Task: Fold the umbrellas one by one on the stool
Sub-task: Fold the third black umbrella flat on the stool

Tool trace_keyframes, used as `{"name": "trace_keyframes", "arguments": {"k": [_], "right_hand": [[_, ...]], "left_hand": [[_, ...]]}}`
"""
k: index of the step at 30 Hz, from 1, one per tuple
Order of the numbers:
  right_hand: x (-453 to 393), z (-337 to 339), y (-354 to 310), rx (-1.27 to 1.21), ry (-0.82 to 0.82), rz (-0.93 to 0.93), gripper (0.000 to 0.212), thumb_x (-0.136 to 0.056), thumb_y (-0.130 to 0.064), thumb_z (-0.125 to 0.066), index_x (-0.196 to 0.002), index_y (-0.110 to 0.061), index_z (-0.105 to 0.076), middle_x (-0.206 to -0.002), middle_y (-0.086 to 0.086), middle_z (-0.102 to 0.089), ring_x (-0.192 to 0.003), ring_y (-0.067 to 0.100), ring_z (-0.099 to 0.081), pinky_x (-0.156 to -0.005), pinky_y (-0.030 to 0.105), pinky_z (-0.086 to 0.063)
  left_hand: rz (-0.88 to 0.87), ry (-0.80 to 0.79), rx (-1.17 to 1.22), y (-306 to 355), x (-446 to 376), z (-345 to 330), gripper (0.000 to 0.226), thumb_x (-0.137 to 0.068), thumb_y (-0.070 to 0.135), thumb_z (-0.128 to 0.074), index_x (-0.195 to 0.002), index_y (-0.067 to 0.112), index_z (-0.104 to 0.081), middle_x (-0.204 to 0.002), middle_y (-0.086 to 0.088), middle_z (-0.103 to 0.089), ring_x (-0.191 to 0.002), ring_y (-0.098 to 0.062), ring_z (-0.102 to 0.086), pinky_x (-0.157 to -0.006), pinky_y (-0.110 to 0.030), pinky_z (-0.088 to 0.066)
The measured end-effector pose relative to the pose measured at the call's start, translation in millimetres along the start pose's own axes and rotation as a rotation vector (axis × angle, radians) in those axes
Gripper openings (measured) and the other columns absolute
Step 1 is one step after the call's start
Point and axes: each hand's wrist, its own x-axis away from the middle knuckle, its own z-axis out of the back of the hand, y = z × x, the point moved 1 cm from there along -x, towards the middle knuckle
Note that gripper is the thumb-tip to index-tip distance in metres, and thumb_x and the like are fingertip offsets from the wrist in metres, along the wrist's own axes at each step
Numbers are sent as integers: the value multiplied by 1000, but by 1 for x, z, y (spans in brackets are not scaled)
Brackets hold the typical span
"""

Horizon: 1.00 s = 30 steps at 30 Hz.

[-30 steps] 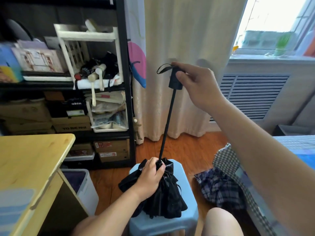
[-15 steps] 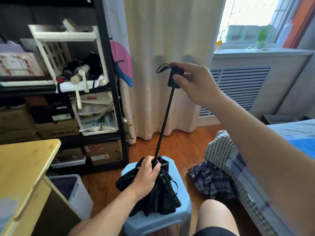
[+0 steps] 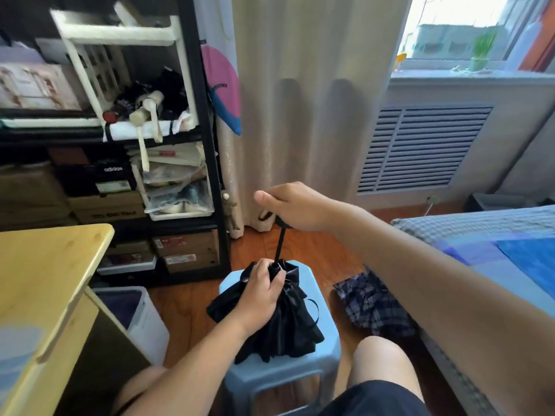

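A black umbrella [image 3: 288, 325] stands tip-down on the light blue plastic stool [image 3: 327, 355], its loose canopy bunched into a heap. My left hand [image 3: 261, 295] grips the top of the bunched canopy around the shaft. My right hand [image 3: 295, 207] is curled over the black handle, which it mostly hides; a wrist strap loop hangs beside it. Only a short length of black shaft [image 3: 280, 246] shows between the two hands.
A wooden desk [image 3: 39, 289] stands at the left with a white bin [image 3: 144, 319] beside it. A black shelf unit [image 3: 207, 151] full of boxes rises behind. A checked cloth [image 3: 372, 304] lies on the floor by the bed [image 3: 495, 235] at right. My knee [image 3: 381, 361] is near the stool.
My right hand has pushed the handle down towards the stool, and the shaft has telescoped much shorter. The left hand keeps its grip on the canopy. The camera has tilted slightly.
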Motion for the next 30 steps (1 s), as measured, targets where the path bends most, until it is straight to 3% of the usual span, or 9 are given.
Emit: {"name": "trace_keyframes", "arguments": {"k": [1,4,8,11,14,17,22,26,30], "right_hand": [[-1,-4,2,13,43,14,47,-109,-53,-31,-87,-25,-61,-87,-8,-58,-82,11,-54,-80,32,-41],[-2,-11,5,-24,135,26,51,-109,-52,-31,-96,-18,-65,-92,-1,-60,-86,13,-57,-79,31,-43],[8,-75,24,127,-71,-46,45,-108,-53,-34,-89,-22,-59,-93,-1,-59,-90,20,-58,-87,42,-51],[13,-98,38,-48,49,-57,50,-109,-51,-35,-101,-12,-67,-103,3,-66,-100,23,-61,-96,47,-50],[7,-86,38,-239,-67,-178,60,-107,-60,-29,-129,-20,-69,-134,2,-66,-126,20,-58,-113,38,-42],[4,-87,41,-404,-133,-260,68,-102,-71,-26,-134,-27,-67,-142,-4,-62,-133,15,-53,-119,38,-35],[1,-99,32,-263,-88,-195,58,-108,-57,-30,-125,-20,-71,-126,1,-69,-119,17,-60,-105,30,-42],[0,-106,22,-127,-39,-103,51,-109,-52,-32,-68,-28,-50,-81,-5,-57,-78,12,-53,-81,34,-41],[-1,-115,17,-19,-20,-30,52,-109,-51,-30,-73,-25,-56,-90,-3,-60,-91,18,-56,-88,37,-46]], "left_hand": [[4,-3,-6,0,0,1,21,-107,33,-46,-94,18,-50,-98,1,-53,-101,-19,-53,-90,-26,-40],[-2,-4,3,4,-4,0,21,-107,32,-46,-97,15,-50,-100,1,-52,-102,-17,-52,-88,-23,-36],[72,-10,1,9,-2,-6,11,-107,22,-49,-113,13,-52,-101,5,-53,-98,-13,-53,-75,-12,-38],[3,23,53,13,-2,-9,26,-104,18,-52,-130,21,-48,-119,5,-56,-115,-11,-53,-93,-12,-39],[23,23,77,8,-4,-9,38,-105,26,-53,-142,21,-46,-132,6,-54,-124,-7,-49,-106,-24,-37],[34,39,90,6,-3,-7,38,-104,30,-54,-141,25,-47,-133,6,-58,-125,-7,-51,-106,-23,-39],[63,85,148,2,1,-3,32,-102,26,-59,-133,23,-55,-123,8,-65,-115,-5,-60,-89,-11,-44],[107,137,165,-3,8,-2,32,-98,27,-63,-128,18,-57,-115,5,-68,-108,-8,-64,-86,-19,-49],[84,138,161,-6,12,1,26,-97,25,-63,-121,14,-60,-108,3,-69,-101,-7,-65,-75,-12,-48]]}}
